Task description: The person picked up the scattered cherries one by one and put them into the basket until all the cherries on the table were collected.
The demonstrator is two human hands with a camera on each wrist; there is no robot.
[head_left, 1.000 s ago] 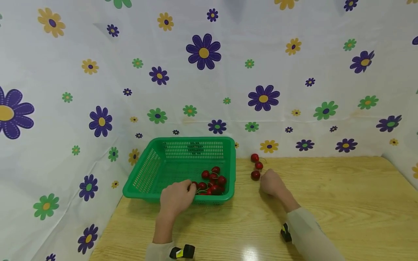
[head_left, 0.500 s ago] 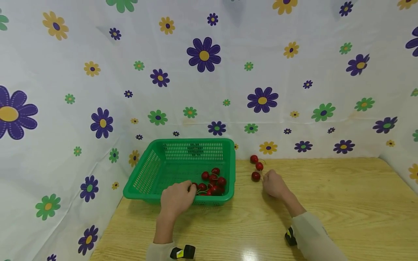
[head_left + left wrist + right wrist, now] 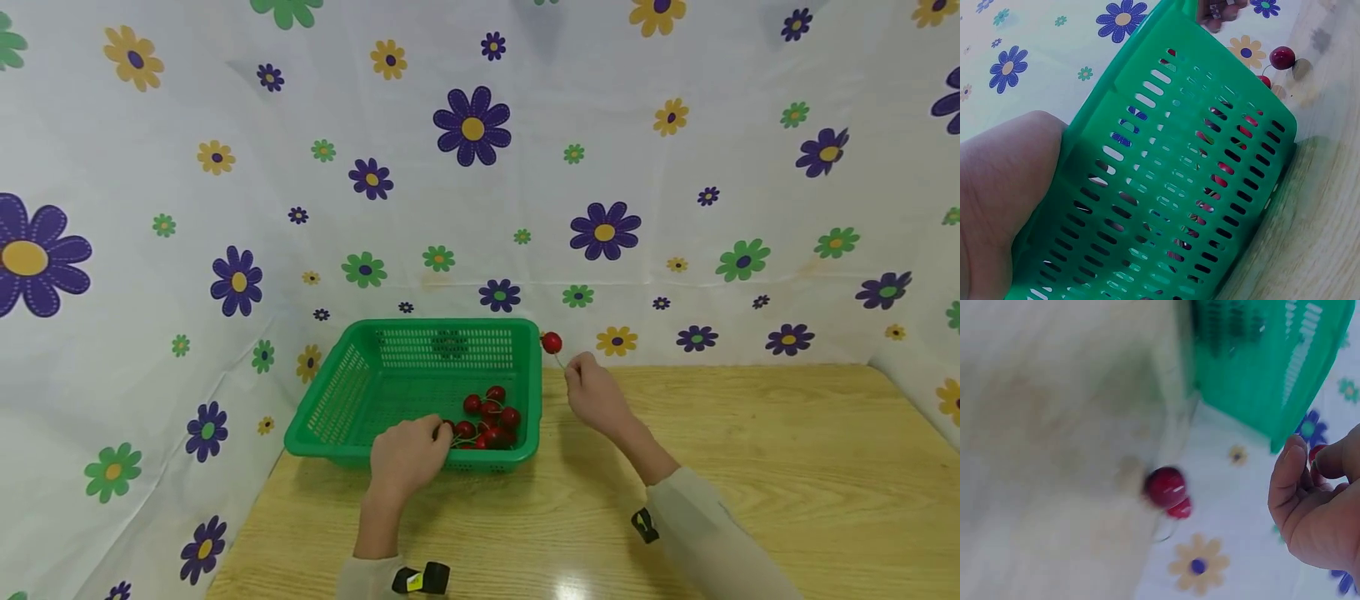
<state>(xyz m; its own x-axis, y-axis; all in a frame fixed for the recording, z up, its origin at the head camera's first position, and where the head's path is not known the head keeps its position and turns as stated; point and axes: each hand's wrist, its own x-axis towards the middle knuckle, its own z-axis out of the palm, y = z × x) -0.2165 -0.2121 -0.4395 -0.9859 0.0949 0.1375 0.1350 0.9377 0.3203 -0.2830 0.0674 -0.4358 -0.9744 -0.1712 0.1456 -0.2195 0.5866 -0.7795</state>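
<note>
My left hand (image 3: 408,454) grips the front rim of a green plastic basket (image 3: 345,451) with slotted walls. Inside its right part lie several dark red cherries (image 3: 496,437) with green stems. Just right of the basket, my right hand (image 3: 596,390) pinches the stem of one cherry (image 3: 552,342), which is raised beside the right rim. Behind the right hand's fingers, the right wrist view shows only part of that held cherry (image 3: 1317,452). Two more cherries (image 3: 1165,487) rest on the table there; in the head view the right hand hides them.
A light wooden table (image 3: 757,450) carries the basket. White cloth with purple, yellow and green flowers (image 3: 472,128) hangs behind the table and along the left side. Black bands (image 3: 420,578) are strapped at both sleeve cuffs.
My right hand has lifted one cherry by its stem off the table and moved it up and left toward the basket. The left hand stays on the rim.
</note>
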